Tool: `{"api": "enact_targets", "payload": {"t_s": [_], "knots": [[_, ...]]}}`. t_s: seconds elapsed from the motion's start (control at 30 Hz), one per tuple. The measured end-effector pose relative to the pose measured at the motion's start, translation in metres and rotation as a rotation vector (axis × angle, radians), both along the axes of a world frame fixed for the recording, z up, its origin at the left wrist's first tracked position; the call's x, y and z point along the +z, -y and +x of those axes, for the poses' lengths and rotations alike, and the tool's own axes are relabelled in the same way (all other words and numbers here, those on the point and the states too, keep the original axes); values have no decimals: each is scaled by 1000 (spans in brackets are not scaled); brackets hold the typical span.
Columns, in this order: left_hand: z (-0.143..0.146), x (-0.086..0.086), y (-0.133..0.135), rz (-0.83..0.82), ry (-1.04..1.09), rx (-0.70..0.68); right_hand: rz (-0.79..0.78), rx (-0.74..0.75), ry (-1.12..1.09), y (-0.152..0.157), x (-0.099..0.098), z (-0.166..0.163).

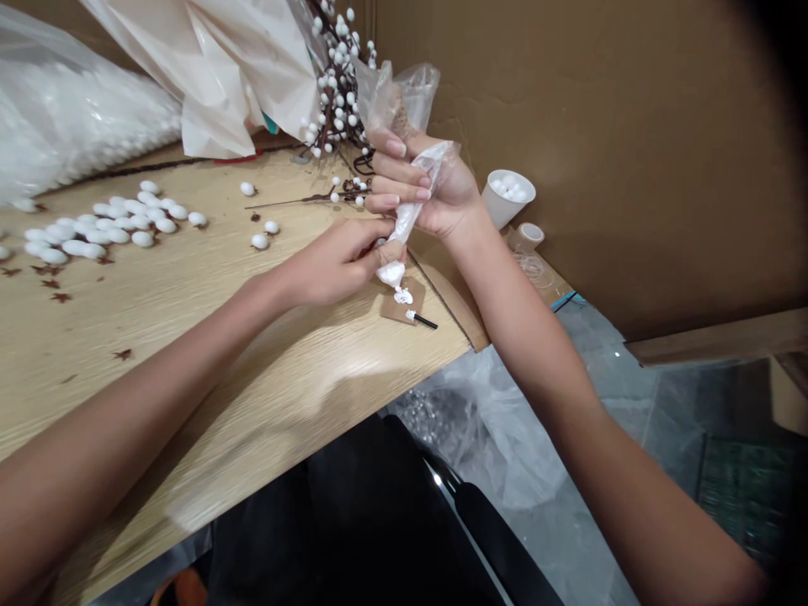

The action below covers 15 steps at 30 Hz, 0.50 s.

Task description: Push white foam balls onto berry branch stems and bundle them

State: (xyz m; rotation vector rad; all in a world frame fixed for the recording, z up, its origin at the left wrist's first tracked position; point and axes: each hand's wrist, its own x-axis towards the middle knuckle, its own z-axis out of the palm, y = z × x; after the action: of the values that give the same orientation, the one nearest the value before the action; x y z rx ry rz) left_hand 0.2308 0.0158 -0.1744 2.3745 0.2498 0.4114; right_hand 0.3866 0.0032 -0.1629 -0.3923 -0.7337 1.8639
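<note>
My right hand (422,187) is closed around a clear plastic bag of white paste (435,160), held like a piping bag with its tip pointing down. My left hand (337,263) pinches the lower end of the bag near its tip (391,272). White paste (402,295) lies in a blob on a small brown card (396,310) at the table's corner. A thin black stick with a white end (422,319) rests on that card.
Several white foam berries (107,225) lie on the wooden table (189,320) at the left. A branch with white berries (337,76) stands behind my hands. A white cup of berries (507,195) and a tape roll (530,235) sit right. Plastic bags (69,109) lie at the back left.
</note>
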Motion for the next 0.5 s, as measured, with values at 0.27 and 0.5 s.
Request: {"api": "enact_targets", "payload": {"t_s": [0.27, 0.5], "knots": [[-1, 5, -3, 33, -7, 14, 112, 72, -3, -4, -4, 2], [-7, 20, -5, -166, -29, -42, 205, -150, 235, 0, -1, 1]]}}
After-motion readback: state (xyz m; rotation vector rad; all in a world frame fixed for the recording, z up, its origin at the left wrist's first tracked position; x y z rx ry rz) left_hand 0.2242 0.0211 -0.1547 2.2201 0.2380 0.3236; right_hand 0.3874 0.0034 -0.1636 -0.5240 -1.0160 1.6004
